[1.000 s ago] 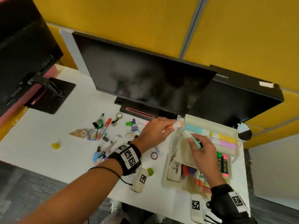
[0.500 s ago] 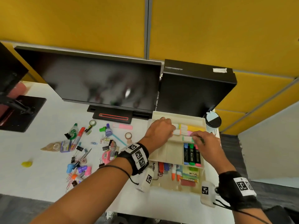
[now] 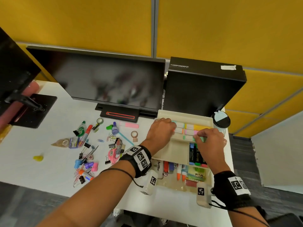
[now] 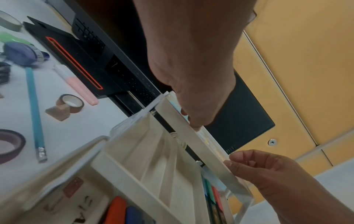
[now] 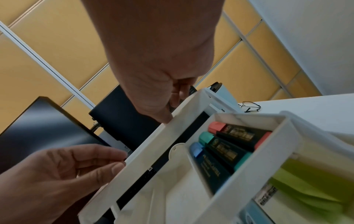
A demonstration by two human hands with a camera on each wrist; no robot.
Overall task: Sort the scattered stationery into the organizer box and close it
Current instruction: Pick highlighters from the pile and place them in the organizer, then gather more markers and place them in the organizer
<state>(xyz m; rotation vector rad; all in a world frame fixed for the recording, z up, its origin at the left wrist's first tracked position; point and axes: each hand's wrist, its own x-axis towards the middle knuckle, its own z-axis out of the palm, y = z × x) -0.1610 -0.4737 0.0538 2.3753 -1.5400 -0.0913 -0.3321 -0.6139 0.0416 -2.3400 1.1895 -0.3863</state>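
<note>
Organizer box (image 3: 183,114): cream plastic, tiered trays fanned open, standing at the right end of the white desk (image 3: 49,161), just in front of the black computer case (image 3: 201,89). Top tray holds pastel highlighters (image 3: 191,126) lying crosswise in rows. Middle tray: three dark-bodied highlighters (image 3: 197,155) side by side in the right compartment, with blue, green and red caps; left compartment bare. Bottom level: markers, a red item, sticky notes (image 3: 196,175).

Left hand (image 3: 159,131): over the left part of the top tray, fingers curled down onto the pastel highlighters. In the left wrist view the fingertips (image 4: 195,124) touch the tray's edge; cannot tell whether they actually pinch anything.

Right hand (image 3: 209,141): at the near right part of the top tray, thumb and forefinger pinched on a mint-green highlighter (image 3: 188,137) lying in the nearest row. In the right wrist view the thumb tip rests at the tray rim.

Loose stationery to the left of the box: pink highlighter (image 3: 129,125), brown tape roll (image 3: 134,134), teal pencil (image 3: 125,138), purple stamp (image 3: 115,128), pink tape dispenser (image 3: 114,152), scissors (image 3: 90,154), binder clips, paper clips, a staple box (image 3: 73,142), a red marker (image 3: 86,134). Small yellow object (image 3: 38,158) sits well apart at far left.

Behind: dark monitor (image 3: 105,82), its base (image 3: 120,114) with a red slot. Lidded cup (image 3: 220,119) just right of the box. Yellow partition panels (image 3: 82,22).
</note>
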